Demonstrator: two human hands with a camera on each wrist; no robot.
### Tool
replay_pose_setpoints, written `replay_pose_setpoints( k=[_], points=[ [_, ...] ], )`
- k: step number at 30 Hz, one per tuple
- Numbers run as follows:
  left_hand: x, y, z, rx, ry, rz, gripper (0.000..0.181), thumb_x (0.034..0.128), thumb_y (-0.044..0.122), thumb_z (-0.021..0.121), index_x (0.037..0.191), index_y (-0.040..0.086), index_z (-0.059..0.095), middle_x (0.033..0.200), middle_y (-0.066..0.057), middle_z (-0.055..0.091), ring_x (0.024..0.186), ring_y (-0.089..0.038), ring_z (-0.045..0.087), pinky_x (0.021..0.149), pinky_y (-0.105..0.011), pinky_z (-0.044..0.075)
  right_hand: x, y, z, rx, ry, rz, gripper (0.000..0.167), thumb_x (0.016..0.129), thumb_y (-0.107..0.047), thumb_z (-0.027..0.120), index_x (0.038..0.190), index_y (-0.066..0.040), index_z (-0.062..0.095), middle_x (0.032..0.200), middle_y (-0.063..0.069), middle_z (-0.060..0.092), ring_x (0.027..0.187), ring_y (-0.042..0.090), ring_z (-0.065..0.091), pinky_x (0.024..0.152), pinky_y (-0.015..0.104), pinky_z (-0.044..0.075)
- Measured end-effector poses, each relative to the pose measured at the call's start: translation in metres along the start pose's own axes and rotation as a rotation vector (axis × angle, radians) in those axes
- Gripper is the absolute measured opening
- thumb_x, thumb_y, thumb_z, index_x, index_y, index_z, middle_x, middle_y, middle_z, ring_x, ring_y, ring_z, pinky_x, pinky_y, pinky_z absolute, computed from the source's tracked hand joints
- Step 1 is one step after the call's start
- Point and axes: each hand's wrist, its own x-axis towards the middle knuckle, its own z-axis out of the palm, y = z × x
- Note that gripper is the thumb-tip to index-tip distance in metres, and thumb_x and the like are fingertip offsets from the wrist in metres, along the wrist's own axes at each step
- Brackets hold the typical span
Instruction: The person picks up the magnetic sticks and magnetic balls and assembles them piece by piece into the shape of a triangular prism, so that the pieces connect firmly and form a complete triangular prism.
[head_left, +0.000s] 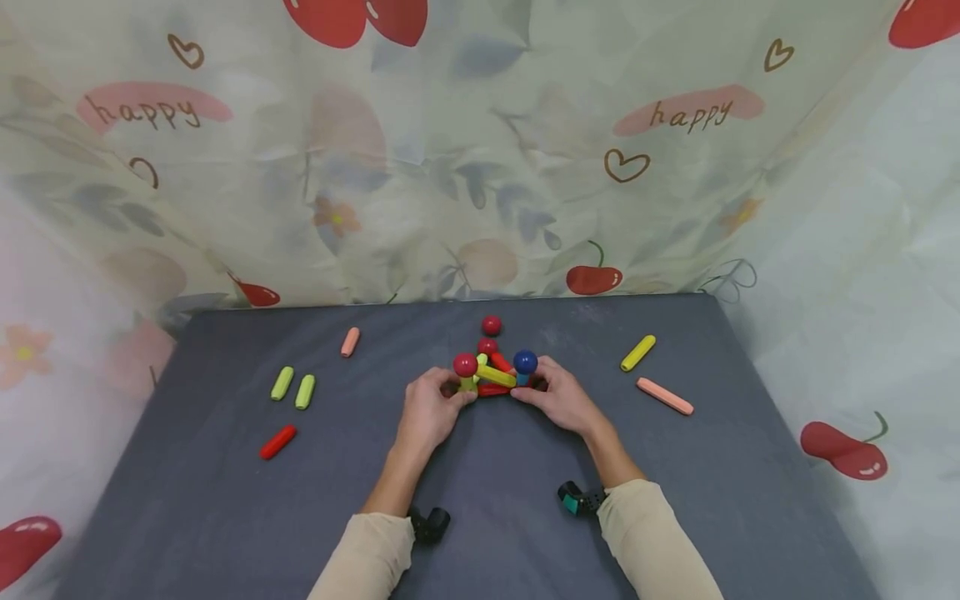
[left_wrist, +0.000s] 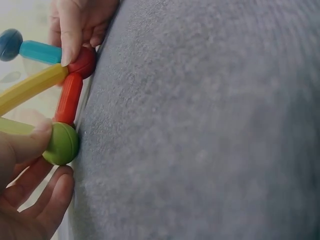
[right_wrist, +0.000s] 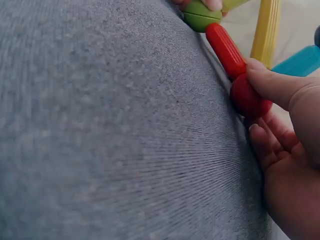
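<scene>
At the table's upper middle, a small structure of rods and balls stands between both hands. The left hand (head_left: pixel 431 408) pinches a green ball (left_wrist: pixel 62 144) at its lower left corner. The right hand (head_left: pixel 562 400) grips a red ball (right_wrist: pixel 248 96) at the lower right corner. A short red rod (left_wrist: pixel 69 98) joins these two balls. From the right-hand ball rise a blue rod (left_wrist: pixel 41 51), topped by a dark blue ball (head_left: pixel 525 362), and a slanting yellow rod (head_left: pixel 497 376). Another red ball (head_left: pixel 465 364) tops the left side. Fingers partly hide the lower corners.
A loose red ball (head_left: pixel 491 325) lies behind the structure. Left on the dark table (head_left: pixel 225 500) are two green rods (head_left: pixel 282 383), a red rod (head_left: pixel 278 442) and a pink rod (head_left: pixel 350 342). At the right lie a yellow rod (head_left: pixel 637 353) and a pink rod (head_left: pixel 664 396).
</scene>
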Motion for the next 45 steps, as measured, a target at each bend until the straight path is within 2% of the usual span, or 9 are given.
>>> replay_pose_setpoints(
  k=[6,13,18,22,27,31,35,40,45],
  points=[
    [0.005,-0.001,0.002,-0.003,0.013,0.016,0.023,0.0849,0.027,0.085,0.102,0.013,0.078,0.094,-0.003,0.07,0.081,-0.017,0.06,0.074,-0.035,0.052,0.003,0.003,0.001,0.019,0.015,0.022,0.017,0.092,-0.03,0.077,0.1,-0.015,0.073,0.103,0.005,0.06,0.083,0.015,0.057,0.076,0.027,0.048],
    [0.002,-0.009,-0.013,-0.085,-0.075,0.042,0.035,0.0861,0.029,0.084,0.118,0.016,0.075,0.11,-0.004,0.069,0.091,-0.018,0.065,0.083,-0.038,0.058,0.001,0.005,0.0,-0.003,0.009,0.051,0.018,0.094,-0.032,0.075,0.101,-0.017,0.072,0.102,0.002,0.061,0.085,0.015,0.058,0.078,0.027,0.048],
    [-0.014,-0.035,-0.064,-0.229,-0.066,0.033,0.047,0.0863,0.036,0.082,0.129,0.02,0.07,0.126,-0.001,0.07,0.111,-0.021,0.068,0.09,-0.028,0.059,0.0,0.006,-0.001,0.006,0.01,0.05,0.016,0.094,-0.031,0.075,0.102,-0.017,0.073,0.102,0.002,0.061,0.087,0.018,0.058,0.079,0.029,0.048],
    [-0.031,-0.073,-0.118,-0.3,0.037,-0.019,0.05,0.0855,0.041,0.082,0.129,0.021,0.069,0.128,0.0,0.072,0.116,-0.017,0.065,0.086,-0.009,0.052,-0.001,0.007,-0.002,0.017,0.016,0.058,0.016,0.093,-0.031,0.076,0.102,-0.018,0.073,0.105,0.002,0.061,0.087,0.017,0.058,0.079,0.028,0.048],
    [-0.054,-0.119,-0.165,-0.148,0.178,-0.185,0.055,0.0835,0.04,0.084,0.132,0.02,0.068,0.131,-0.006,0.071,0.103,-0.004,0.063,0.077,-0.006,0.049,-0.001,0.007,-0.001,0.021,0.021,0.07,0.018,0.093,-0.032,0.076,0.103,-0.017,0.073,0.108,0.002,0.061,0.086,0.016,0.057,0.078,0.028,0.048],
    [-0.066,-0.149,-0.184,0.034,0.096,-0.347,0.067,0.0814,0.049,0.084,0.135,0.014,0.065,0.132,-0.013,0.069,0.091,-0.008,0.06,0.071,-0.019,0.047,0.001,0.007,0.001,0.032,0.011,0.056,0.019,0.094,-0.032,0.075,0.104,-0.016,0.073,0.109,0.003,0.061,0.086,0.017,0.057,0.078,0.029,0.048],
    [-0.066,-0.165,-0.188,0.169,-0.025,-0.372,0.065,0.082,0.048,0.084,0.131,0.008,0.067,0.121,-0.017,0.072,0.093,-0.022,0.064,0.072,-0.029,0.044,0.001,0.007,0.001,0.032,0.015,0.064,0.017,0.094,-0.031,0.075,0.103,-0.017,0.072,0.106,0.002,0.06,0.086,0.017,0.056,0.077,0.028,0.047],
    [-0.061,-0.156,-0.193,0.24,-0.048,-0.32,0.045,0.0902,0.032,0.078,0.124,0.005,0.071,0.111,-0.018,0.073,0.089,-0.028,0.063,0.069,-0.032,0.042,0.0,0.006,0.002,0.034,0.011,0.077,0.018,0.094,-0.032,0.075,0.102,-0.016,0.072,0.104,0.002,0.059,0.086,0.017,0.057,0.077,0.027,0.048],
    [-0.047,-0.103,-0.199,0.171,0.011,-0.204,0.042,0.0964,0.03,0.072,0.131,0.007,0.067,0.122,-0.022,0.065,0.093,-0.028,0.058,0.065,-0.031,0.044,0.0,0.005,0.002,0.038,0.016,0.073,0.018,0.094,-0.031,0.075,0.103,-0.016,0.072,0.102,0.002,0.059,0.086,0.018,0.057,0.077,0.027,0.048]
  ],
)
